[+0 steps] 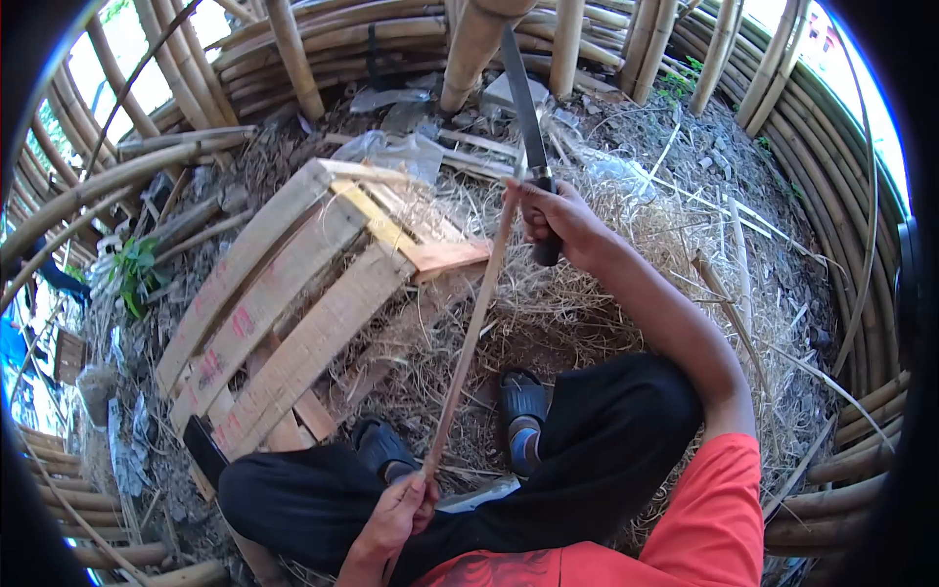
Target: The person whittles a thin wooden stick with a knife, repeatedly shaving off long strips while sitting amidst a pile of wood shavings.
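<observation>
My right hand is closed around the black handle of a long knife, its dark blade pointing up and away from me. A thin bamboo strip runs from beside the knife's handle down to my lap. Its far end overlaps my right fingers in this view. Near my lap, my left hand is wrapped round the strip's lower part. Fine pale shavings lie on the ground below the knife and around my feet.
A wooden crate lies tilted at my left, a dark flat object at its near corner. Upright bamboo poles stand ahead, and stacked bamboo curves along the right. Plastic sheeting and scraps litter the ground. A green plant grows at left.
</observation>
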